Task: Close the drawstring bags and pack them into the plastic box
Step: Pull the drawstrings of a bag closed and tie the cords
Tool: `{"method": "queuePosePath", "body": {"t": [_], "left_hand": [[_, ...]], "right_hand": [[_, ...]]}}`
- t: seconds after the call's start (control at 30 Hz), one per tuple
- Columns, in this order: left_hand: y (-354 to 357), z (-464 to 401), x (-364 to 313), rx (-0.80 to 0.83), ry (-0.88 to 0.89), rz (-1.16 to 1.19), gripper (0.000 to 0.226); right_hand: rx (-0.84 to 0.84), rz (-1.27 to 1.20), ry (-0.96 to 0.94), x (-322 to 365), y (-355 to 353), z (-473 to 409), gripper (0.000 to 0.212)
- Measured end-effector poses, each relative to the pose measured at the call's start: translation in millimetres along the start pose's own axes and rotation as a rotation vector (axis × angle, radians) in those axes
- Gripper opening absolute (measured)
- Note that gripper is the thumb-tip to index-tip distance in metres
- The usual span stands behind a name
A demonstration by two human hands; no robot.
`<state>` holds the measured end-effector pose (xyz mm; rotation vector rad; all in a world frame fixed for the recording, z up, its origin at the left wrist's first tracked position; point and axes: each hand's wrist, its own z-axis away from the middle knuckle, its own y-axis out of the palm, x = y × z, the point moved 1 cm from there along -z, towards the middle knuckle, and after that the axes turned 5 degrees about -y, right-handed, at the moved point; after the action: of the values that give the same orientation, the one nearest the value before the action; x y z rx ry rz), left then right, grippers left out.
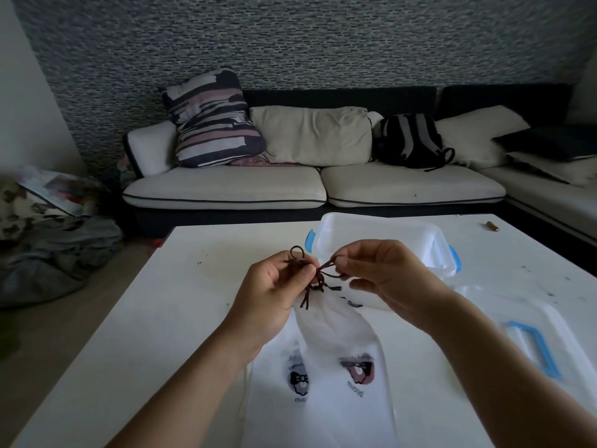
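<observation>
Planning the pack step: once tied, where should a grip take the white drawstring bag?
Probably at the gathered neck of the white fabric drawstring bag, just below the dark brown cord knot, coming from above. It is the narrowest part; the body below spreads wide and floppy.

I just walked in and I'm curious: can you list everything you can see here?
drawstring bags: at least two, white with dark prints, near table edge
cord: dark brown, at the bag's gathered neck
plastic box: one, clear, blue clips, behind the hands
lid: one, clear, blue handle, table right
table: one, white
sofa: one, cream cushions, dark frame
backpack: one, black-grey, on sofa
striped pillow: one, on sofa
left hand: pinches cord
right hand: pinches cord
</observation>
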<state>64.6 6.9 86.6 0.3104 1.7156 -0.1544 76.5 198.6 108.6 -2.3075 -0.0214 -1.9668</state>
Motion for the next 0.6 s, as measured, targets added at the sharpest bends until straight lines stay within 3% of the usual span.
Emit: {"method": "queuePosePath", "body": {"t": [0.2, 0.37, 0.6], "left_hand": [[4, 1, 5, -0.067, 0.026, -0.166, 0.01], [9, 2, 4, -0.084, 0.046, -0.141, 0.011], [5, 1, 5, -0.089, -0.002, -0.073, 0.013]], "right_hand": [[-0.018, 0.244, -0.077, 9, 7, 1, 0.022], [0.056, -0.015, -0.027, 10, 20, 6, 0.024], [0.165, -0.094, 0.042, 10, 19, 10, 0.023]]}}
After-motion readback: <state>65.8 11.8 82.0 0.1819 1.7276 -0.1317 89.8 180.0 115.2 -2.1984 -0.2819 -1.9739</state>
